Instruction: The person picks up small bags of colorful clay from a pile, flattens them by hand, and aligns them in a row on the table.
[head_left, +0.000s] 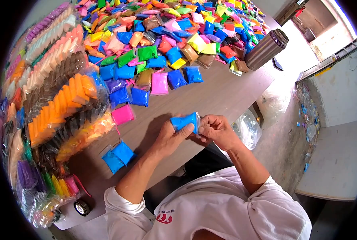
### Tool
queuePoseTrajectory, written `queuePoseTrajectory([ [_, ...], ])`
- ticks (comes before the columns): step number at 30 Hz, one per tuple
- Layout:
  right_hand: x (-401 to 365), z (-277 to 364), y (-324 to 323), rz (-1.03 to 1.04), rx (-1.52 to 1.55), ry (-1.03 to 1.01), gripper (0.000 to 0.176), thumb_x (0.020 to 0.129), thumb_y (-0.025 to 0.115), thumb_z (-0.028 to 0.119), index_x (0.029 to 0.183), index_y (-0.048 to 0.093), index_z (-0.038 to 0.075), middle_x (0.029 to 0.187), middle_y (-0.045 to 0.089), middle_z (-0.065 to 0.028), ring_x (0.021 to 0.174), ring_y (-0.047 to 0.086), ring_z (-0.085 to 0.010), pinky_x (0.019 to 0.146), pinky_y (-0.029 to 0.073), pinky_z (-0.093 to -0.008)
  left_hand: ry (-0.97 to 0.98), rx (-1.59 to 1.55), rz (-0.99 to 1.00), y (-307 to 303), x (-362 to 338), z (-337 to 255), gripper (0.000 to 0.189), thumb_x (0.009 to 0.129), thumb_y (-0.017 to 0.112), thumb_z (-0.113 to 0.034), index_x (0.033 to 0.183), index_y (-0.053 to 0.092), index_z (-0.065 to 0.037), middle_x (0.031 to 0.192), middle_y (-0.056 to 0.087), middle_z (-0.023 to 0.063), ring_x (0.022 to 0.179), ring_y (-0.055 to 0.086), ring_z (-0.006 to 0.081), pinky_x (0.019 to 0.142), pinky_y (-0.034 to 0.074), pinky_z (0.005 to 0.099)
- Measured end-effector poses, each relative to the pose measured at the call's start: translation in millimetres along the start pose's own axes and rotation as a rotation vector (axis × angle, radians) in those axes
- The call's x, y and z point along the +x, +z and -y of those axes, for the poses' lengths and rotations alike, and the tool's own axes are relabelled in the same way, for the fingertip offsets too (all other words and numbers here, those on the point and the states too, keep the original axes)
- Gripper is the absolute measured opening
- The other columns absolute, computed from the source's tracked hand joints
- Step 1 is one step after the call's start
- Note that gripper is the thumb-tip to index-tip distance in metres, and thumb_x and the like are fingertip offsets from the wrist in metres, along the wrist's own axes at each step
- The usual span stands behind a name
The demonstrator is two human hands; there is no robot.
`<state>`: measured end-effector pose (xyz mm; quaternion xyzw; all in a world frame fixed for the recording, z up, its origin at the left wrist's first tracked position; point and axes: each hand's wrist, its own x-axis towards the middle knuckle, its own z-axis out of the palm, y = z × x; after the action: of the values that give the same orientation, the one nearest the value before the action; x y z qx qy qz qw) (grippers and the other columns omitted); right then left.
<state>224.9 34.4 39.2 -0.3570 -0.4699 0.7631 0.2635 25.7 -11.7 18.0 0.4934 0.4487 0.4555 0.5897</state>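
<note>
In my left hand (169, 138) is a small blue packet (183, 121) in clear plastic, gripped between thumb and fingers just over the table's front edge. My right hand (214, 130) pinches the clear end of the same packet, its fingertips pressed together there. Two more blue packets (123, 153) lie overlapping on the table, left of my left forearm. A pink packet (123, 115) rests farther up, beside a line of blue packets (140, 97) at the edge of the big pile.
A large heap of colourful packets (162, 36) covers the back of the table (210, 88). Bagged rows of orange packets (62, 106) and other colours fill the left side. A steel flask (267, 49) stands at the right, near a phone (277, 64). A tape roll (81, 207) sits front left.
</note>
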Motion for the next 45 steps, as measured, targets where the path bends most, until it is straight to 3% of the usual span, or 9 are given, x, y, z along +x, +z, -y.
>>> queuePoseTrajectory([
  [4,-1,0,2,0.005,-0.045,-0.005,0.011,0.09,0.067,0.012,0.087,0.063,0.001,0.082,0.065,-0.0019,0.071,0.056,-0.0056,0.061,0.045,-0.0188,0.066,0.004,-0.001,-1,0,5,0.032,0.094,0.063,-0.032,0.107,0.059,-0.002,0.09,0.058,-0.0004,0.085,0.054,0.0081,0.075,0.046,0.0258],
  [6,1,-2,8,-0.01,-0.056,-0.153,0.009,0.089,0.065,0.007,0.086,0.062,0.0,0.084,0.065,-0.002,0.075,0.057,-0.0062,0.065,0.046,-0.0198,0.059,0.012,0.024,-1,1,6,0.035,0.094,0.064,-0.031,0.112,0.058,-0.001,0.092,0.059,0.0001,0.087,0.054,0.0084,0.078,0.047,0.0265],
  [9,2,1,16,-0.038,-0.109,-0.2,0.008,0.091,0.065,0.007,0.087,0.062,-0.001,0.084,0.065,-0.0021,0.076,0.057,-0.0067,0.068,0.046,-0.0204,0.059,0.012,0.016,-3,2,9,0.039,0.094,0.064,-0.033,0.114,0.058,-0.001,0.092,0.06,0.0004,0.088,0.056,0.0088,0.079,0.047,0.0269],
  [16,2,1,12,-0.017,-0.025,-0.095,0.011,0.093,0.065,0.01,0.091,0.063,-0.001,0.085,0.065,-0.003,0.078,0.059,-0.0091,0.071,0.048,-0.0226,-0.017,-0.026,-0.006,-3,1,4,0.04,0.095,0.063,-0.036,0.113,0.059,0.0,0.093,0.061,0.0014,0.089,0.057,0.0093,0.08,0.048,0.028],
  [25,2,11,15,-0.027,-0.09,-0.122,0.011,0.091,0.067,0.01,0.088,0.064,0.0,0.082,0.065,-0.0021,0.075,0.057,-0.0068,0.068,0.046,-0.0218,0.06,-0.058,0.026,-3,1,5,0.044,0.093,0.066,-0.035,0.118,0.058,0.0,0.099,0.062,0.0022,0.092,0.058,0.0104,0.084,0.048,0.0282],
  [27,3,11,15,-0.018,-0.059,-0.076,0.018,0.089,0.071,0.02,0.083,0.064,0.004,0.073,0.061,0.0019,0.063,0.051,-0.0043,0.056,0.04,-0.0181,0.063,0.017,0.059,-5,2,9,0.047,0.092,0.066,-0.033,0.123,0.056,0.001,0.101,0.062,0.003,0.092,0.059,0.0107,0.086,0.048,0.0289],
  [31,6,7,9,0.018,-0.051,-0.065,0.019,0.09,0.069,0.021,0.081,0.065,0.004,0.072,0.061,0.0024,0.062,0.051,-0.0041,0.055,0.04,-0.0183,0.025,-0.019,0.052,-3,1,2,0.047,0.093,0.065,-0.033,0.123,0.056,0.001,0.101,0.062,0.0035,0.092,0.059,0.011,0.084,0.049,0.0293],
  [33,3,13,10,0.018,-0.086,-0.002,0.016,0.092,0.064,0.016,0.084,0.066,0.002,0.077,0.063,0.0,0.066,0.052,-0.0046,0.061,0.041,-0.0194,0.003,-0.059,0.071,-3,0,-2,0.046,0.094,0.064,-0.034,0.122,0.056,0.002,0.1,0.061,0.0036,0.09,0.06,0.0111,0.081,0.05,0.0293],
  [45,5,4,9,0.01,0.001,-0.039,0.014,0.091,0.061,0.012,0.083,0.065,0.001,0.079,0.065,-0.0034,0.067,0.054,-0.0066,0.063,0.044,-0.0202,0.031,-0.057,0.025,1,1,-1,0.039,0.095,0.061,-0.036,0.111,0.06,0.0,0.092,0.061,0.0005,0.085,0.057,0.009,0.076,0.048,0.0269],
])
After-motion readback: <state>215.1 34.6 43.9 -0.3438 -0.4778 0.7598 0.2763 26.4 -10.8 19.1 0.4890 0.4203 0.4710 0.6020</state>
